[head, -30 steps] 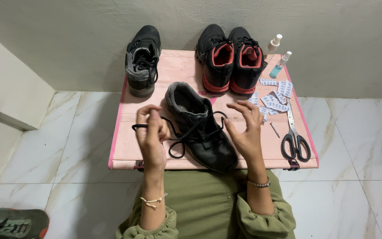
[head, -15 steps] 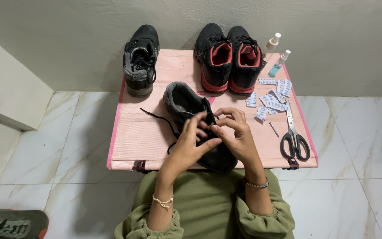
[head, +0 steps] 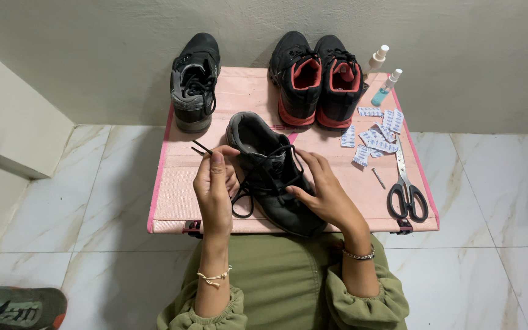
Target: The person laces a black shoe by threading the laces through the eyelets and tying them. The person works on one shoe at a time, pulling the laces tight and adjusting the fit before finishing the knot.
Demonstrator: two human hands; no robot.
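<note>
A dark grey shoe (head: 263, 160) lies on a pink folding table (head: 172, 201), toe toward me. My left hand (head: 214, 189) is at the shoe's left side and pinches the black lace (head: 201, 148), whose tip sticks out above my fingers. A loop of the same lace hangs by my left palm. My right hand (head: 325, 194) rests on the shoe's right side, fingers pressed against the laced upper.
A matching grey shoe (head: 194, 80) stands at the table's back left. A black pair with red lining (head: 316, 78) stands at the back. Two small bottles (head: 382, 76), several bandage strips (head: 374, 134), a nail (head: 378, 178) and scissors (head: 406, 189) lie at the right. Another shoe (head: 13, 307) lies on the floor.
My hands were together over the laces; now the left hand has pulled out to the left with the lace end, and the right hand has settled on the shoe's side.
</note>
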